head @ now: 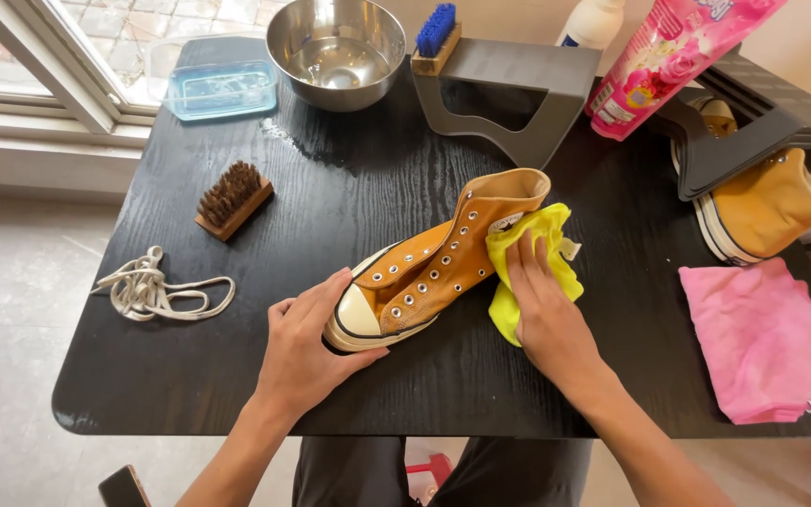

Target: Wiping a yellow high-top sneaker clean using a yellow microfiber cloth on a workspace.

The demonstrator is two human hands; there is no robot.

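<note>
Centrally, the left hand [307, 352] grips the toe of an orange high-top shoe [434, 268] near the black table's [349, 188] front edge; the right hand [546, 314] presses a yellow cloth [542, 244] against its side. Beyond lie loose laces [152, 291], a bristle brush [232, 199], a pink cloth [757, 338]; pale floor tiles surround.

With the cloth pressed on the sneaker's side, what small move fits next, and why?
Probably a short wipe toward the toe: the right hand presses the yellow cloth against the orange sneaker near its ankle, while the left hand steadies the toe cap, and the eyelet panel ahead lies uncovered.
</note>
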